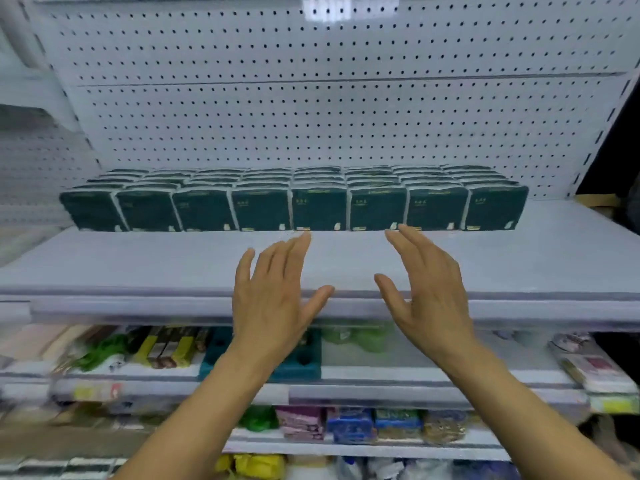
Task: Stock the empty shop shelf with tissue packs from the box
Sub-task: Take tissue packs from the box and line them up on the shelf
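Hands first: the left hand (273, 292) and the right hand (429, 289) are both raised over the front part of the shelf (138, 265), fingers straight and slightly spread, palms turned toward each other, and neither is holding anything. A gap lies between them, about as wide as one pack looks.

Directly beyond the fingertips stands the block of tissue packs (294, 202), dark green, upright, ranked in a long row that runs left to right across the back of the shelf against the pegboard (311, 116), several ranks deep behind the front one. The right fingertips reach almost to the foot of the front rank, just beside a pack a little right of the middle; the left fingertips stop just short of the rank, under the middle pack. Whether either actually touches a pack I cannot tell (the frame is soft with blur).

So the stock lies straight ahead of both hands and slightly above them, its long axis crosswise to the forearms, and the right hand is the nearer of the two. The strip of shelf under and in front of the palms is bare, which I judge to be where the next rank belongs.

No box shows anywhere in view, so another load would probably mean turning away from the shelf; the lower shelves (346, 427) below the wrists hold other mixed goods.
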### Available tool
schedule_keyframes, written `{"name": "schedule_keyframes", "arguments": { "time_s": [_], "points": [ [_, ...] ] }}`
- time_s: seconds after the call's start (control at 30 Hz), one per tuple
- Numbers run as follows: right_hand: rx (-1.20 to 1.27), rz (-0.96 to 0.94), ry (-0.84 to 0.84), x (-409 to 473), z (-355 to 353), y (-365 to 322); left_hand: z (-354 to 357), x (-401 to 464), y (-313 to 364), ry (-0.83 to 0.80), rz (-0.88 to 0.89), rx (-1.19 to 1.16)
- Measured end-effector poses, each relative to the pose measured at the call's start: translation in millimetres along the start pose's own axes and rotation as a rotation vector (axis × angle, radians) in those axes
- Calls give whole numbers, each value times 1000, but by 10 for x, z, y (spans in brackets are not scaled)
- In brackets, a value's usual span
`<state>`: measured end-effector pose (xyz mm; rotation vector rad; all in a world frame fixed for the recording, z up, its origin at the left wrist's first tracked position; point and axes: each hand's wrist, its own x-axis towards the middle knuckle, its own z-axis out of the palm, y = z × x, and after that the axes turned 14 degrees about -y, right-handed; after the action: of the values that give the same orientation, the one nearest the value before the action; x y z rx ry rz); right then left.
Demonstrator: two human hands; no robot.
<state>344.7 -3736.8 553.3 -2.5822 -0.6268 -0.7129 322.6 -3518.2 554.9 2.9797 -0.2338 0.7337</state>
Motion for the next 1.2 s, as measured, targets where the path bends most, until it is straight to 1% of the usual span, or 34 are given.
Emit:
{"name": "schedule_keyframes", "arguments": {
  "time_s": [0.17,0.23,0.4,0.53,0.7,0.83,0.9,0.97,1.07,1.2],
  "points": [
    [66,-101,-87,-271,460,-1196,-323,-1004,-939,17,-2,56],
    [90,-123,-122,-366,678,-1663,-401,-1389,-1332,-4,-5,72],
    [115,-207,-254,-590,1209,-2719,-511,-2314,-2274,-174,-104,113],
    [149,-249,-387,-819,1647,-3312,-541,-2985,-2911,-317,-221,158],
    [144,-287,-626,-1029,2230,-3815,-371,-3722,-3528,-424,-417,86],
    [136,-308,-876,-1162,2742,-4076,-112,-4223,-3854,-551,-570,-4],
    [142,-317,-958,-1219,3020,-4167,20,-4404,-3987,-618,-630,-44],
    [131,-312,-1050,-1286,3329,-4233,191,-4562,-4133,-721,-693,-105],
    [107,-336,-1179,-1376,3812,-4307,536,-4800,-4362,-847,-743,-214],
    [69,-341,-1298,-1479,4475,-4403,1107,-5008,-4650,-1086,-728,-340]
  ]
}}
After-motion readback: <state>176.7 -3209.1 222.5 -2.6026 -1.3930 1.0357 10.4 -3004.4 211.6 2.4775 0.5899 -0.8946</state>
